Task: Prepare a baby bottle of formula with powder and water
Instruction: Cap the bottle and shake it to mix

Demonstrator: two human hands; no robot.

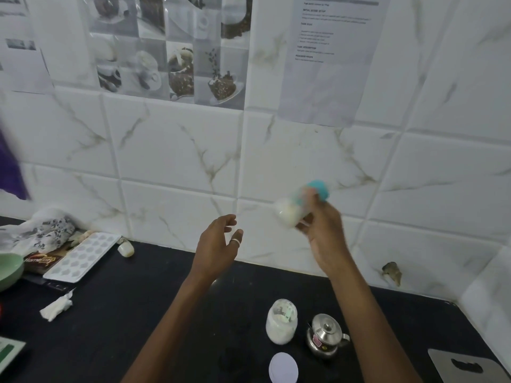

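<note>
The small clear baby bottle with teal cap (293,210), clasped in the right hand (323,233) over the black counter (138,313) back edge, probably needs firm shaking; left hand (218,244) loose, empty.

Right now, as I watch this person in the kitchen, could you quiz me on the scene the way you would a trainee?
1. True or false: the left hand holds the baby bottle.
2. Where does the steel kettle stand relative to the powder jar on the counter?
A) close by on its right
B) on top of it
C) far off to its left
3. Fill in: the bottle's cap is ____ in colour.

Key
1. False: the right hand grips it, and the left is empty.
2. A
3. Teal
</note>
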